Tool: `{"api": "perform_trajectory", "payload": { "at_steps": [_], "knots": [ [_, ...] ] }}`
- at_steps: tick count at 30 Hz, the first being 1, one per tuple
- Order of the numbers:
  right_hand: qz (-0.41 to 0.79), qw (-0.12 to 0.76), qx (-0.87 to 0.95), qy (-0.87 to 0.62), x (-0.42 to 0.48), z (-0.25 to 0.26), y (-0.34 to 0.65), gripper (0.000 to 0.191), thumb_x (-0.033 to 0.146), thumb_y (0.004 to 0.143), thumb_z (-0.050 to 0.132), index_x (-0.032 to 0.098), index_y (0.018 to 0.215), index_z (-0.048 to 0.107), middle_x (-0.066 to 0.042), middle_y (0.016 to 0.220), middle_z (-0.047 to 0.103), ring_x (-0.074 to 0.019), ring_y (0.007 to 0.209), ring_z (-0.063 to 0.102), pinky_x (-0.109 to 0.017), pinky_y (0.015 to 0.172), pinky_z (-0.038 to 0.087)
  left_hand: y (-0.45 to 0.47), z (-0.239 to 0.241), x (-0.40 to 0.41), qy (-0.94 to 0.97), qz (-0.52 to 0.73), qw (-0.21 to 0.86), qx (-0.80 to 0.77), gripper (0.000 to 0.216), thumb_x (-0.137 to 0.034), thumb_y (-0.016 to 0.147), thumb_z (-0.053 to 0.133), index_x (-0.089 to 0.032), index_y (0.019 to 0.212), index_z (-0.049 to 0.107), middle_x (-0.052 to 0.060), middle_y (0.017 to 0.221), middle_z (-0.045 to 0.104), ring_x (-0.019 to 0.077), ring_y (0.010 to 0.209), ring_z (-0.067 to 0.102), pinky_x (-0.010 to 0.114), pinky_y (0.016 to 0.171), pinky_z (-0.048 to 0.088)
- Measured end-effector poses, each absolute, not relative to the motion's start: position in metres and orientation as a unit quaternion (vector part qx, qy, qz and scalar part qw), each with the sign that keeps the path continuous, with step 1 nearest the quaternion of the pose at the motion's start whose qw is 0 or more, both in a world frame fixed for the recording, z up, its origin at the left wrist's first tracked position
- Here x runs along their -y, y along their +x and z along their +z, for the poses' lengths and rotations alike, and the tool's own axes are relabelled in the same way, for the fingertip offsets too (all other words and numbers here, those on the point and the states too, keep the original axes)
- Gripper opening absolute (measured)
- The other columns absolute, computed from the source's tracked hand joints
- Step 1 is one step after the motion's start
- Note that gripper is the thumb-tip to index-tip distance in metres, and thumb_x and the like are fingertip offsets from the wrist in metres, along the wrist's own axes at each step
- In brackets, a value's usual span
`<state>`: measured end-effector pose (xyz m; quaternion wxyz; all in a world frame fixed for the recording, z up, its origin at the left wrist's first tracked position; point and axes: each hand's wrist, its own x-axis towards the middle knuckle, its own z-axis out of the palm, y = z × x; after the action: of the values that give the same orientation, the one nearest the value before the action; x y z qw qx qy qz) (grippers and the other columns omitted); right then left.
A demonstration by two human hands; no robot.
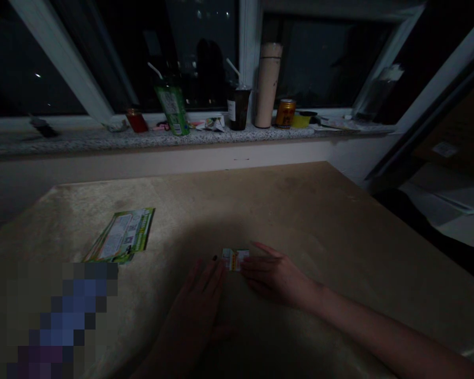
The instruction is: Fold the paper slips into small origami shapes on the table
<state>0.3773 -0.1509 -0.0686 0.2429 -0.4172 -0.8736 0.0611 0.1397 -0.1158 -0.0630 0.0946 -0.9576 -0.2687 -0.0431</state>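
Through the head view I see both hands around one small printed paper (234,260), which lies on the table between the fingertips. The left hand (199,300) is spread, its thumb away from the fingers, and its fingertips are at the paper's left edge. The right hand (276,276) has its fingers stretched and rather flat, the tips on the right edge; neither hand is closed around something. The light is weak, so I cannot tell how firmly they press.

To handle this piece well, I would let the left fingers be a light stop and press evenly from the right — too much push could make it slide or crease crookedly.

To the left of the hands and farther away, fanned leaflets (136,229) lie on the table (292,210). Beyond — on the windowsill (209,138) — stand a green cup (171,108) and a pale bottle (267,87).
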Motion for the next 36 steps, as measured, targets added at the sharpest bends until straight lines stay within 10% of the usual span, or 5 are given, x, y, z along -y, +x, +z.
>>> {"api": "perform_trajectory", "payload": {
  "at_steps": [9,24,36],
  "knots": [
    [0.036,0.252,0.872,-0.418,0.150,-0.070,0.376,0.025,0.018,0.094,0.045,0.020,0.111,0.063,-0.001,0.108,0.070,-0.0136,0.104,0.063,-0.041,0.117,0.019,0.135,-0.075,0.114,-0.954,-0.060,0.109,0.272,0.084,-0.073,0.082,0.039,-0.006,0.130,0.053,0.020,0.135,0.050,0.0358,0.125,0.045,0.051,0.109,0.022],
    [0.070,0.290,0.825,-0.480,0.144,-0.070,0.385,0.032,0.022,0.089,0.053,0.024,0.122,0.057,-0.005,0.127,0.060,-0.0172,0.122,0.051,-0.045,0.112,0.026,0.142,-0.053,0.104,-0.975,-0.010,-0.086,0.205,0.081,-0.050,0.088,0.051,-0.015,0.150,0.011,0.011,0.154,0.020,0.0247,0.140,0.022,0.042,0.113,0.021],
    [0.117,0.235,0.839,-0.476,0.145,-0.063,0.384,0.031,0.020,0.091,0.050,0.027,0.120,0.058,-0.004,0.129,0.058,-0.0194,0.127,0.046,-0.052,0.113,0.018,0.142,-0.053,0.096,-0.972,-0.028,-0.116,0.202,0.067,-0.042,0.093,0.046,-0.019,0.149,0.016,0.006,0.154,0.022,0.0215,0.139,0.023,0.040,0.114,0.017]
  ]
}}
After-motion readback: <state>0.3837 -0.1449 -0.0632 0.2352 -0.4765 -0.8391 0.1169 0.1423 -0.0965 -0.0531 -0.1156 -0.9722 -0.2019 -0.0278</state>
